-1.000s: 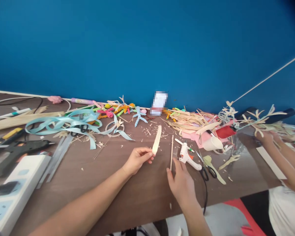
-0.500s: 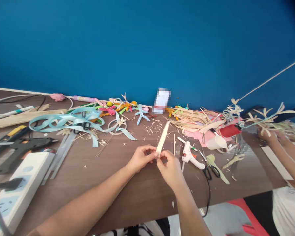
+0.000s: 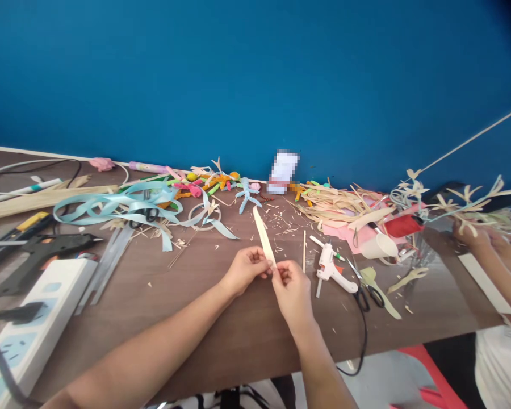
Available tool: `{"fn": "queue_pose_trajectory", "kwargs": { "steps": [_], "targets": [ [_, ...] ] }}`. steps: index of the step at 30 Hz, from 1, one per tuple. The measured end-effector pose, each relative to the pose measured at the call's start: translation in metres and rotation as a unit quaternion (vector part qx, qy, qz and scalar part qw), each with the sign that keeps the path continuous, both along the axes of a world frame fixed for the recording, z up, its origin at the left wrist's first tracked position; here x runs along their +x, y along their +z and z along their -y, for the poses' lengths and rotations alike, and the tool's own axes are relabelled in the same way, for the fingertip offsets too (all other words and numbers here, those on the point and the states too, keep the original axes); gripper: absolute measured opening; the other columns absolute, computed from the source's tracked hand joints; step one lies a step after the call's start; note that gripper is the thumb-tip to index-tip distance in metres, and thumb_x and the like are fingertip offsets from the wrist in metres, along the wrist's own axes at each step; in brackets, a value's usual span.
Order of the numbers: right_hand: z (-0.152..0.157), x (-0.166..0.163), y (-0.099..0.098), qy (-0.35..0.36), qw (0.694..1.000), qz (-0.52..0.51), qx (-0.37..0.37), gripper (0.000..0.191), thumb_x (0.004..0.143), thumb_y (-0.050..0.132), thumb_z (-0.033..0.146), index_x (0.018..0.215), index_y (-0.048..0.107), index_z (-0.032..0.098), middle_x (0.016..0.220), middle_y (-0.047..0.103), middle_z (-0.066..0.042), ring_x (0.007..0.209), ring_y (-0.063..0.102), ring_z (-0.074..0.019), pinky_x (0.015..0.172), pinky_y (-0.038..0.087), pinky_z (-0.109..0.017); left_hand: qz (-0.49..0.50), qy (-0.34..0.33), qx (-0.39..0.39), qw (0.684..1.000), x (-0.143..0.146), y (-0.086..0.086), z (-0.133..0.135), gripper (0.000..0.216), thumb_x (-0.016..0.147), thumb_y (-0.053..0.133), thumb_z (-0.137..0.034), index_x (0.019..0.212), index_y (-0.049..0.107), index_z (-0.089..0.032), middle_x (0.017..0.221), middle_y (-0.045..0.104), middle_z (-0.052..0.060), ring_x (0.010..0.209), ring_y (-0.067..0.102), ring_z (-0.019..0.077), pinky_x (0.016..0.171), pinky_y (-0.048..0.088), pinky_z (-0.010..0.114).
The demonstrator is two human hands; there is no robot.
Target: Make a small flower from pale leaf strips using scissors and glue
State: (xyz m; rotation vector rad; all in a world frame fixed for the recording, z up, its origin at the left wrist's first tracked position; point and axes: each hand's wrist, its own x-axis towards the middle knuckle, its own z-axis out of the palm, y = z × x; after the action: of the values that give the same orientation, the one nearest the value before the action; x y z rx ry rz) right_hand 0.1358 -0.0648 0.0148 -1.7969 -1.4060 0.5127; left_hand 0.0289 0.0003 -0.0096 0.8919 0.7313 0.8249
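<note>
A pale cream strip (image 3: 264, 236), perhaps dried husk or leaf, rises from between my fingertips and leans to the left, narrowing toward its top. My left hand (image 3: 247, 269) pinches its lower end from the left. From the other side my right hand (image 3: 292, 288) grips the same end, the two sets of fingertips nearly touching. The strip's very bottom is covered by my fingers. Right of my hands lie a white glue gun (image 3: 331, 267) and black-handled scissors (image 3: 368, 294), beside a pale green cut piece (image 3: 380, 291).
On the left are a white power strip (image 3: 53, 304), a dark glue gun (image 3: 36, 264) and clear glue sticks (image 3: 106, 267). Light blue ribbon (image 3: 123, 207) lies behind them. Husk strips (image 3: 340, 205) are heaped at back right. Another person's hands (image 3: 479, 236) work at the far right.
The strip's upper end has swung from leaning right to leaning left. Both hands still hold its lower end in nearly the same place. The view has shifted slightly.
</note>
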Motion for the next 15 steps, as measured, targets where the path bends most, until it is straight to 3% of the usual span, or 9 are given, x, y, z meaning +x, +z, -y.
{"fn": "queue_pose_trajectory", "kwargs": {
  "steps": [5, 15],
  "targets": [
    [0.0021, -0.0008, -0.0035, 0.038, 0.988, 0.121, 0.086, 0.020, 0.080, 0.041, 0.017, 0.091, 0.058, 0.018, 0.073, 0.055, -0.004, 0.064, 0.052, -0.0139, 0.061, 0.044, -0.026, 0.014, 0.005, -0.035, 0.999, -0.0004, 0.0010, -0.0016, 0.024, 0.060, 0.068, -0.027, 0.069, 0.054, -0.010, 0.054, 0.060, 0.001, 0.049, 0.056, 0.0087, 0.045, 0.043, 0.017],
    [0.0064, 0.0019, -0.0050, 0.081, 0.974, 0.193, 0.092, 0.023, 0.082, 0.039, 0.013, 0.093, 0.059, 0.018, 0.078, 0.055, -0.005, 0.071, 0.054, -0.0146, 0.067, 0.044, -0.026, 0.000, 0.026, -0.041, 0.999, 0.0012, 0.0034, -0.0001, 0.020, 0.065, 0.062, -0.028, 0.064, 0.052, -0.011, 0.049, 0.059, 0.001, 0.044, 0.055, 0.0081, 0.044, 0.041, 0.017]
  ]
}}
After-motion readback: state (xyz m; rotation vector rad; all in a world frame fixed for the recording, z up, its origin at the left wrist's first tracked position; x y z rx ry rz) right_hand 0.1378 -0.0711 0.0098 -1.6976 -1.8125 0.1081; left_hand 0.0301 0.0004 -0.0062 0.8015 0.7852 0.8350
